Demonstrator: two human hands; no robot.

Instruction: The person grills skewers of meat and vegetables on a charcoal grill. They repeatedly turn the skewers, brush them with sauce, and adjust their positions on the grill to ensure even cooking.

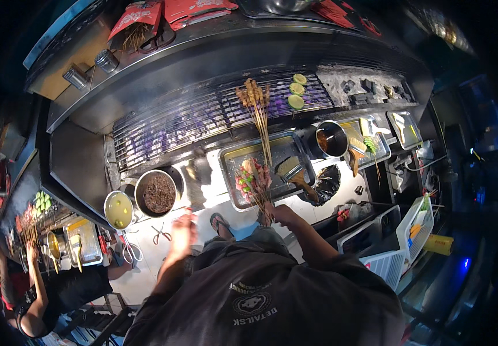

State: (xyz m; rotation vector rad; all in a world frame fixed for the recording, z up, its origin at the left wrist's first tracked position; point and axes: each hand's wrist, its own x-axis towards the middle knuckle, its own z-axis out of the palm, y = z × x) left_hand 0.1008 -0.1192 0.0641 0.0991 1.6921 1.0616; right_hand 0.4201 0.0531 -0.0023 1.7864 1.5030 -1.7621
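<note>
My right hand (277, 215) grips the lower ends of a bunch of raw meat skewers (253, 177), some with green pieces, above a metal tray (231, 166). In the same tray a wide brush (294, 171) rests at the right side. My left hand (184, 227) is raised to the left of my body, bright and blurred; whether it holds anything I cannot tell. Browned skewers (254, 95) lie across the charcoal grill grate (175, 125), their sticks reaching over the tray. Three lime halves (296, 89) sit on the grate to their right.
A pot of dark contents (156, 193) and a pot of yellowish liquid (118, 210) stand at left, scissors (161, 233) below. A dark pot (332, 138) and brushes on trays (372, 127) are at right. A co-worker's arm (37, 281) reaches over another grill at far left.
</note>
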